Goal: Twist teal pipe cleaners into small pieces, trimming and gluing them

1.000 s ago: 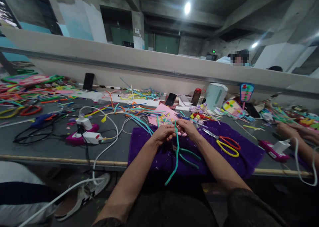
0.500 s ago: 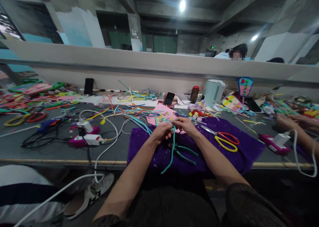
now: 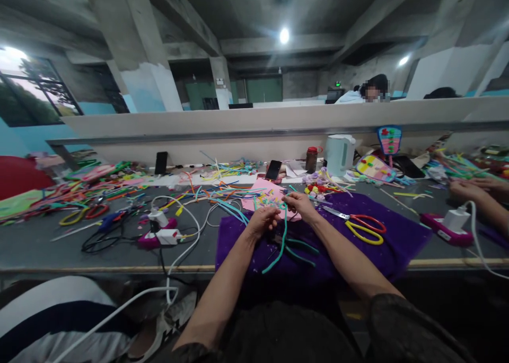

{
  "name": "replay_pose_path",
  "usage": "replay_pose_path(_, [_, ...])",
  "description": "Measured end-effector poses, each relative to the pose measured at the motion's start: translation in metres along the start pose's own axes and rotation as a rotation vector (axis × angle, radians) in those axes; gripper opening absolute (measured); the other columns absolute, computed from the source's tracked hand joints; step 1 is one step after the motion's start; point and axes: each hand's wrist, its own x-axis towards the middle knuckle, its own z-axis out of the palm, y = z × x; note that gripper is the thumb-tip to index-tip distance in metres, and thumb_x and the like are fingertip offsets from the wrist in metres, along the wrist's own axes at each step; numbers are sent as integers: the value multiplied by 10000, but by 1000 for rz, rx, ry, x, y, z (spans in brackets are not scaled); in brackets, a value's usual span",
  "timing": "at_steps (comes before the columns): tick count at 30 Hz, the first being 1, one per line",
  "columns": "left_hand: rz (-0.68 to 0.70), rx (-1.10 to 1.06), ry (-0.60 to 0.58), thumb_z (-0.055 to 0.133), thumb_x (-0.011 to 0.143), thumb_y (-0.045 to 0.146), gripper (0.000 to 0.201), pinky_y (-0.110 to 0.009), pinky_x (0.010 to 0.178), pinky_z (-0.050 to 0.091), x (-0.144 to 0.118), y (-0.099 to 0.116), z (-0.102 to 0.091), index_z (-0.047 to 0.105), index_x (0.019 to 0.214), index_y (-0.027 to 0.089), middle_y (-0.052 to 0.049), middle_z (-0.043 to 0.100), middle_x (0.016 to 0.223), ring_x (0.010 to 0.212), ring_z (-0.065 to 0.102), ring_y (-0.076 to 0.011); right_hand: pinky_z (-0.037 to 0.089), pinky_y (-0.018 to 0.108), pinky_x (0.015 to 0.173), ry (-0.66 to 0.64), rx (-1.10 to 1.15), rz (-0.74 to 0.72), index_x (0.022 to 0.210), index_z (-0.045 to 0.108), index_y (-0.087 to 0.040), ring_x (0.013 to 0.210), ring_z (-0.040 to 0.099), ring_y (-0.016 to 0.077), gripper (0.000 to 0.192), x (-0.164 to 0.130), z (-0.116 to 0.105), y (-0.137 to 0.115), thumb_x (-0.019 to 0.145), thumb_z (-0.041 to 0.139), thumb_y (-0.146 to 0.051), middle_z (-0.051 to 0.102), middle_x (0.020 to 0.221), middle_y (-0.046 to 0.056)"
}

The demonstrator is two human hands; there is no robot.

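A teal pipe cleaner hangs in a gentle curve in front of me, its loose end reaching down over the purple cloth. The fingertips of my right hand pinch its upper part. My left hand is closed close by on the left, thumb and forefinger pressed together at the top of the strand; the exact grip is partly hidden. Below both hands, dark-green-handled pliers lie on the cloth. Scissors with one red and one yellow handle rest to the right of my right forearm.
Behind my hands lies pink paper with small colourful pieces. A phone, a brown bottle and a pale kettle stand farther back. White cables and a power strip are at left. Another person's hands work at right.
My hands have drawn slightly apart, with the pipe cleaner staying at my right fingertips. The head view has tilted up and turned a little left.
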Motion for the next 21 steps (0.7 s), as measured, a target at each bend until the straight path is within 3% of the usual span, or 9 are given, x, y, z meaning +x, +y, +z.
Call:
replay_pose_path(4, [-5,-51,55,583,681,467,360,-153,326,295,7,-2,-4,564,807,130,-17,592,617,404,499,-56,266,171,343,-63,-22,25,660,570,-148,347,400,54,297,-2,8,4,667,597,-444,498,435,-43])
replay_pose_path(8, [-22,-37,47,655,631,411,310,-141,313,252,8,-3,-7,543,701,130,20,529,522,366,450,-37,248,172,330,-105,-46,34,650,587,-144,325,371,47,283,-4,15,6,666,608,-426,500,419,-42])
replay_pose_path(21, [-83,85,11,647,619,308,229,-143,324,271,10,-3,-1,539,713,129,-18,601,578,375,455,-44,291,176,370,-47,-27,-14,580,534,-146,370,398,51,243,0,14,5,623,638,-361,469,435,-56])
